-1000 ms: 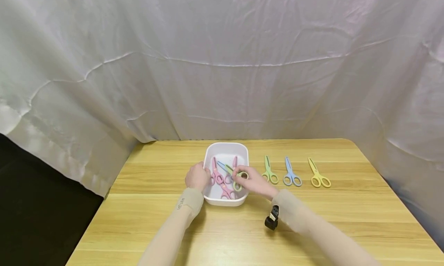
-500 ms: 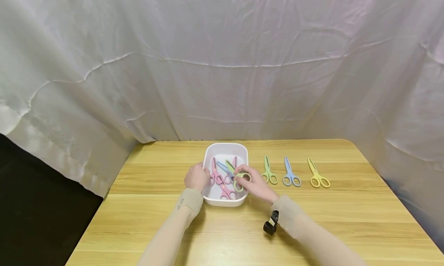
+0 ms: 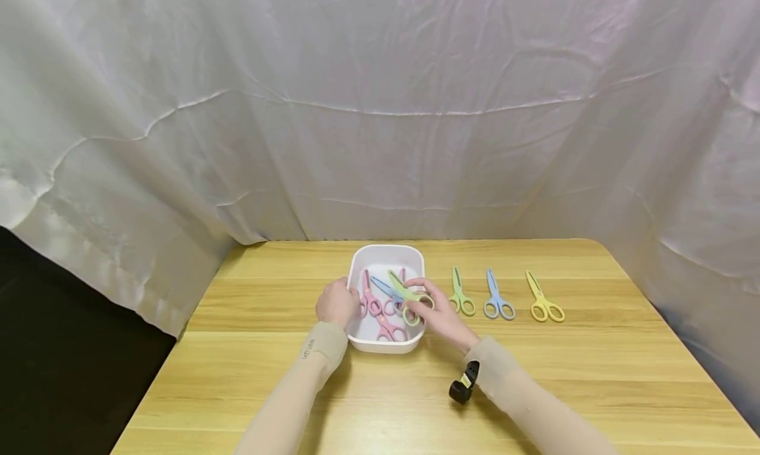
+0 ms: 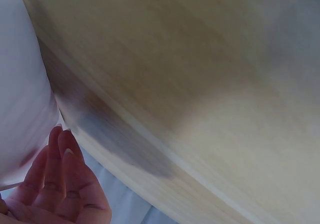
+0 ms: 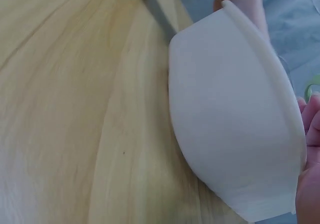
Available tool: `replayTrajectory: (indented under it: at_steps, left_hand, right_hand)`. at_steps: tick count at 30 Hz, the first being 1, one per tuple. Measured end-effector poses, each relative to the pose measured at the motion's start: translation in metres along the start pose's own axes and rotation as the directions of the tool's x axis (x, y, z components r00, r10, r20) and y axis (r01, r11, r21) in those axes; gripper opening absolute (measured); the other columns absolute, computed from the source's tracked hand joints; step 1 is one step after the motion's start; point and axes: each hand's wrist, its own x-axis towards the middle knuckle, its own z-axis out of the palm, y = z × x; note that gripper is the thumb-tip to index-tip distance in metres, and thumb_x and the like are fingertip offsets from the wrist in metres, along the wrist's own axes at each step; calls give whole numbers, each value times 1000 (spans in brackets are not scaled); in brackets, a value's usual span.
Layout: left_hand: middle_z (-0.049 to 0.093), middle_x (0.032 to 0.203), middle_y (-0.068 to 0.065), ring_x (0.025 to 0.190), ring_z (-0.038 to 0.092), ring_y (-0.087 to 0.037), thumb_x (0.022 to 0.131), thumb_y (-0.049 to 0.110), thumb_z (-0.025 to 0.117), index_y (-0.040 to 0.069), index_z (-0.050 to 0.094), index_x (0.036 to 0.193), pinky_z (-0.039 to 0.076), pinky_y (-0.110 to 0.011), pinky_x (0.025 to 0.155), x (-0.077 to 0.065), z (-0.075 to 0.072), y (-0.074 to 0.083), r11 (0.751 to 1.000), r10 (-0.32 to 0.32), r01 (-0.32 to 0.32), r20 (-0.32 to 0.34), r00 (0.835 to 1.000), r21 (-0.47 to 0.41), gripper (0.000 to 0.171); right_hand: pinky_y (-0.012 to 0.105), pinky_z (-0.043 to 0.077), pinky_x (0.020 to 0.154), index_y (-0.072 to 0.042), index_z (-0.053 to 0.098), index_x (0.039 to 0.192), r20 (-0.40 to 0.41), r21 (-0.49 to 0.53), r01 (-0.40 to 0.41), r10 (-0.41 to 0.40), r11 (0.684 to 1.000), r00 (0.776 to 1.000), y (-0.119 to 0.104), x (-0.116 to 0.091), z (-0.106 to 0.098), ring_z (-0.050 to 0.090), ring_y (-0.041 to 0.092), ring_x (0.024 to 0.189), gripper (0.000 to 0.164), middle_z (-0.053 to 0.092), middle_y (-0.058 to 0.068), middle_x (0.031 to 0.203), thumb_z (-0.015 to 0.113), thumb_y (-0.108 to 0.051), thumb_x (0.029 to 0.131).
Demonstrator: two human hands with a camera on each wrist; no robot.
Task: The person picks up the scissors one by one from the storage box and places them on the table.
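Left hand [image 3: 337, 303]: grips the left side of the white tub [image 3: 380, 347], fingers close together against the outer wall, likely to keep it from sliding; the thumb is mostly hidden.
Pink pairs [image 3: 369, 294]: lie loose in the tub, overlapping, as if dropped in without order.
Inner blue pair [image 3: 386, 288]: slants across the tub, partly under the held green pair [image 3: 402, 287].
Held green pair: over the tub's right half, blades pointing away; whether it touches the blue is unclear.
Right hand [image 3: 442, 316]: thumb and fingers pinch that green pair by its handles, which seems to leave the blades free.
Outer green pair [image 3: 458, 291], outer blue pair [image 3: 495, 291], yellow pair [image 3: 539, 293]: spaced in a row on the table [image 3: 594, 376], handles nearest the person, presumably for easy grasping.
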Motion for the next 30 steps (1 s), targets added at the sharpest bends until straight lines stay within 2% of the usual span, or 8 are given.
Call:
replayTrajectory:
  at_steps: [6,14,17,23,30]
  left_hand:
    - [76,107,-16,88,71,-33,97,22,56,8,70,121,59,-48,77,-1,0,0,1000,-3,3,1,1000,-13,32]
    - [76,107,-16,90,72,-33,98,22,55,7,68,124,59,-48,79,2,1,-1,1000,-20,20,23,1000,-19,33]
    - [75,108,-17,91,72,-33,97,22,56,7,68,126,59,-49,79,2,1,-1,1000,-17,17,26,1000,-17,34]
    - [76,108,-17,90,72,-33,97,22,56,7,68,126,59,-49,78,2,3,-2,1000,-17,18,25,1000,-17,35]
    - [76,107,-16,89,71,-31,98,23,55,7,66,128,58,-48,80,1,1,-1,999,-28,28,33,999,-27,36]
  right_hand:
    - [23,55,72,-8,47,141,-18,68,-25,27,997,999,1,-2,-2,60,10,82,45,65,13,102,58,-12,98]
    - [17,44,59,-4,46,144,4,154,-44,44,987,999,0,-5,-6,51,4,67,48,63,-5,87,59,-13,99]
    - [17,43,58,0,44,144,24,198,-39,35,979,999,2,-6,-7,52,3,65,49,66,-9,85,57,-12,99]
    - [16,47,60,1,38,150,83,287,-64,42,956,996,5,-9,-15,60,3,71,54,71,-7,89,55,-10,100]
    - [19,58,81,5,27,154,142,418,-95,38,904,989,13,-13,-24,66,5,83,60,73,2,109,53,-9,101]
